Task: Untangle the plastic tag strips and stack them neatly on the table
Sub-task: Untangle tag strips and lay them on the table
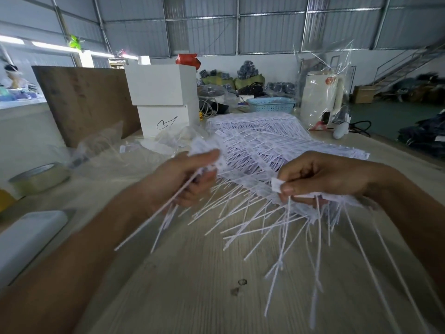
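White plastic tag strips in both hands' grip, mid-table.

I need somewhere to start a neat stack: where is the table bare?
Bare wood table lies near the front edge, between the forearms, below the loose strip tails. It is crowded behind the left hand and right hand, where the strip pile lies, and leftward around the tape roll.
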A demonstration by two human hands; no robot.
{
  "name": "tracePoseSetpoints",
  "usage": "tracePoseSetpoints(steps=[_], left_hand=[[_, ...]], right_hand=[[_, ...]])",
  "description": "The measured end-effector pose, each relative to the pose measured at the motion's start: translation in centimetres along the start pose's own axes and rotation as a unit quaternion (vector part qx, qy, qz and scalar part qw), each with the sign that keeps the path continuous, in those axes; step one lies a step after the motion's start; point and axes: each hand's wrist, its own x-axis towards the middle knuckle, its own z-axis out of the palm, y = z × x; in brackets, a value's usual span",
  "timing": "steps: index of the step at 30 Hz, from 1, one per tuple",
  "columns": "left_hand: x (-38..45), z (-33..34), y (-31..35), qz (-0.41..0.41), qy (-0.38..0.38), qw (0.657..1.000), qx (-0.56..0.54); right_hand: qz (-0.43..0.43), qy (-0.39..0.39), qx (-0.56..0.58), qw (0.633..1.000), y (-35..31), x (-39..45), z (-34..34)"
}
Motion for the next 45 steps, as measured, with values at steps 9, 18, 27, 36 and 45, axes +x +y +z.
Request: tracePoseSetpoints(steps=[9,18,27,36,45], left_hand=[[1.9,4.0,-2.1,0.057,0.156,0.980,0.108],[2.0,5.0,-2.3,0.131,0.174,0.945,0.244],[2.2,4.1,-2.0,0.080,0.283,0.948,0.120],[1.3,3.1,-0.4,-0.067,0.146,0.985,0.061],[0.2,3.0,-0.6,-0.022,-0.095,0.993,0.072]], right_hand=[[-0.024,0.092,0.015,0.995,-0.2,3.7,2.6],[-0.040,0.134,0.015,0.990,-0.8,4.6,3.9],[-0.018,0.166,-0.087,0.982,-1.8,3.9,3.9],[-0.070,0.200,-0.261,0.942,-2.5,3.9,4.1],[-0.069,-0.040,-0.014,0.997,-3.0,1.8,2.3]])
